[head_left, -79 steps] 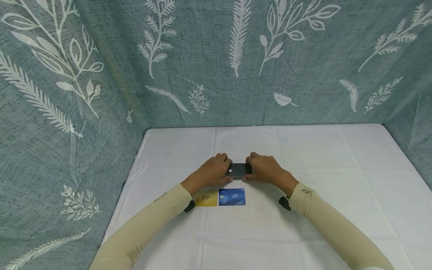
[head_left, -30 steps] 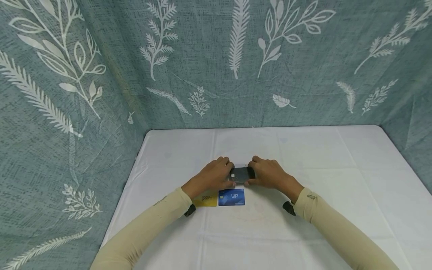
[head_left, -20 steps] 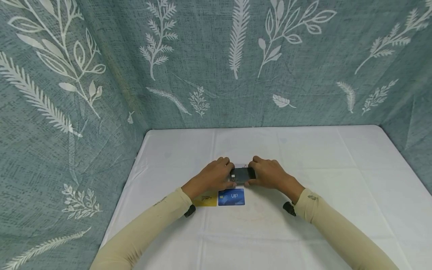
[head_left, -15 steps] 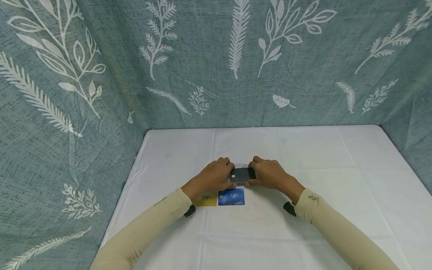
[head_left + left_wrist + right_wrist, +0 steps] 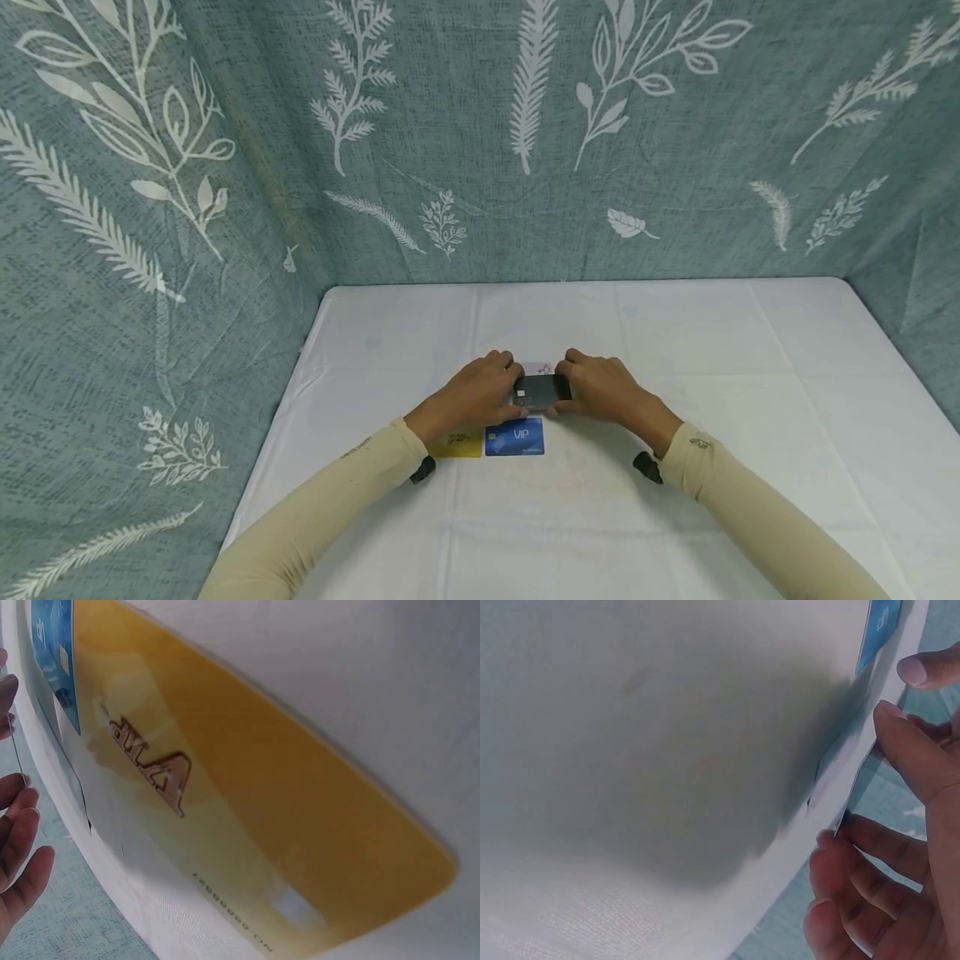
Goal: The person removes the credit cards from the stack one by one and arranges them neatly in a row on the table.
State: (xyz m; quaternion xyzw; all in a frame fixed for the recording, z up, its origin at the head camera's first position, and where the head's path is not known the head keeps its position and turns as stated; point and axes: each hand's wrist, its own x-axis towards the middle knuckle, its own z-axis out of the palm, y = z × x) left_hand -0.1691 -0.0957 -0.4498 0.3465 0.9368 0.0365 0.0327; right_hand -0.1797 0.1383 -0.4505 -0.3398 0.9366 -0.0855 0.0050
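Both hands hold a black VIP card [image 5: 542, 393] by its two short ends, in the middle of the head view. My left hand [image 5: 480, 387] pinches the left end and my right hand [image 5: 603, 387] the right end. Seen edge-on in the right wrist view, the card is a thin line raised off the cloth. Under and beyond it lies a pale card [image 5: 537, 368] with a small printed pattern, mostly hidden. Nearer me lie a blue VIP card [image 5: 514, 437] and, at its left, a gold card [image 5: 461, 442] partly covered by my left wrist.
A white cloth covers the table [image 5: 712, 358]. A grey-green leaf-patterned curtain [image 5: 465, 125] hangs behind it and along the left side. Dark wrist-worn pieces [image 5: 648, 467] show below both sleeve cuffs.
Both hands have brought the black card slightly toward me and to the right. More of the pale card shows beyond it. The blue and gold cards stay in place.
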